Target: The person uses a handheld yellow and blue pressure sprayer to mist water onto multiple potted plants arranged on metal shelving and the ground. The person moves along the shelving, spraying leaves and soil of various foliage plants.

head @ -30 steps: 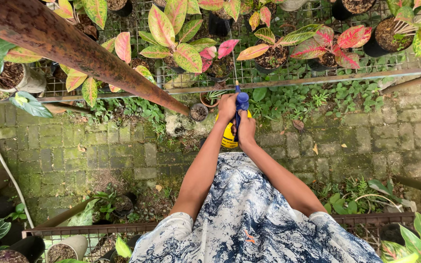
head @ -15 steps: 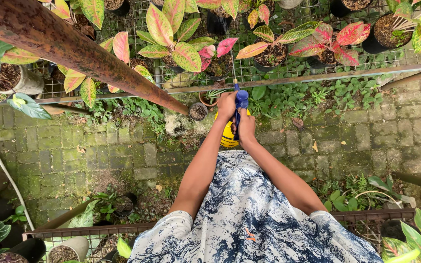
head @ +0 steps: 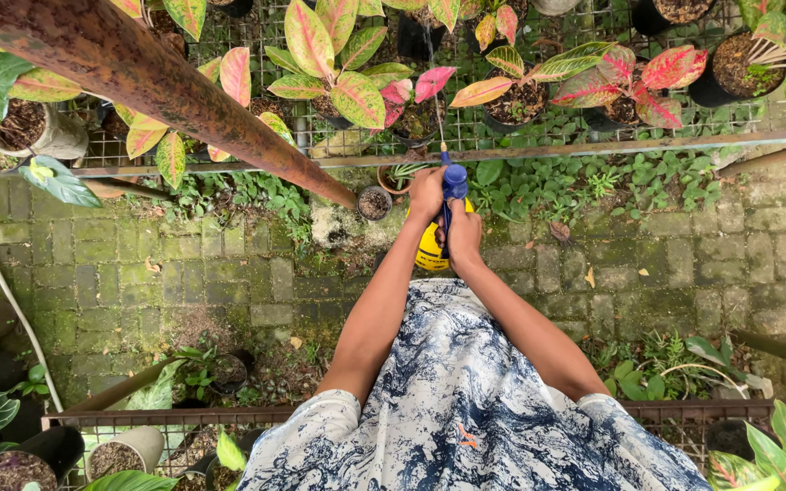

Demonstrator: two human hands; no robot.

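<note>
Mossy brick paving (head: 138, 273) under potted plants (head: 338, 82), wire rack (head: 502, 136).

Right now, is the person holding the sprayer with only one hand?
No, both the left hand and the right hand grip the yellow sprayer with its blue top.

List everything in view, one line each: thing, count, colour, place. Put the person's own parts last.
spray bottle: one, yellow body with blue top, centre, held in both hands
thin spray wand: one, pale, pointing up from the bottle toward the plants
potted leafy plants: many, pink, red and green leaves, on the wire rack along the top
wire rack: one, grey mesh, top
rusty pole: one, brown, slanting from upper left
small pots: two, grey and brownish, on the ground by the pole's base
brick paving: mossy grey-green, middle
hose: one, white, left edge
left hand: on the bottle's top
right hand: gripping the bottle
</note>
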